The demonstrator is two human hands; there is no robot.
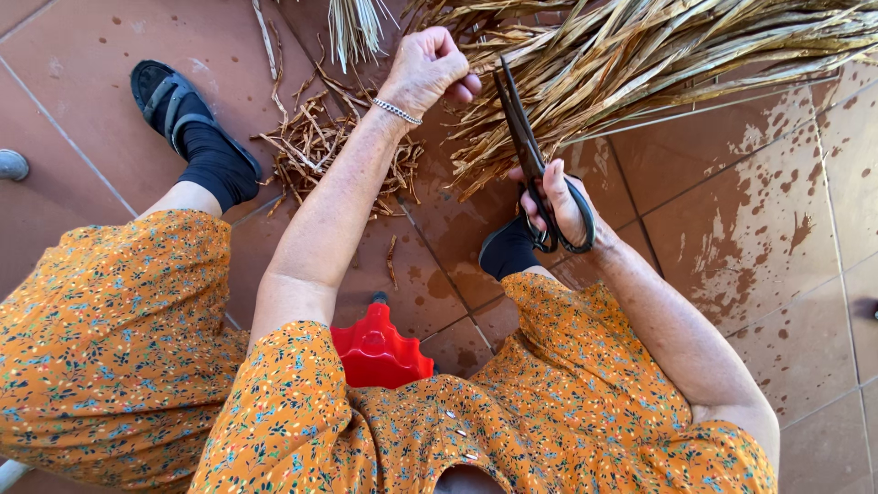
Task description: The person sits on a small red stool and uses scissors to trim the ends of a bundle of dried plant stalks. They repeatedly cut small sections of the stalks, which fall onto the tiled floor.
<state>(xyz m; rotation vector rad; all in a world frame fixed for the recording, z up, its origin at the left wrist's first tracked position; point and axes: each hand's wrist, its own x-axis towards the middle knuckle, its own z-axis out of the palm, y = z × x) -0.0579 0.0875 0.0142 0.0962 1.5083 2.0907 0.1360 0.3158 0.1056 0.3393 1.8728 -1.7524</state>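
We've got our left hand (pixel 428 66) pinched tight on the dried palm fronds (pixel 640 55) at the top, while our right hand (pixel 558 197) grips black scissors (pixel 530 155), blades nearly shut and pointing up at the leaf ends. Looks like mid-trim (clippings (pixel 320 146) are piled on the tiled floor (pixel 786 274)), so the blades would need to open and meet the strand just beside our pinch.

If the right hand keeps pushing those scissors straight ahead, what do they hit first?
Most likely the dried palm leaves: the right hand aims the black scissors up toward them, beside the left hand. Depth is unclear.
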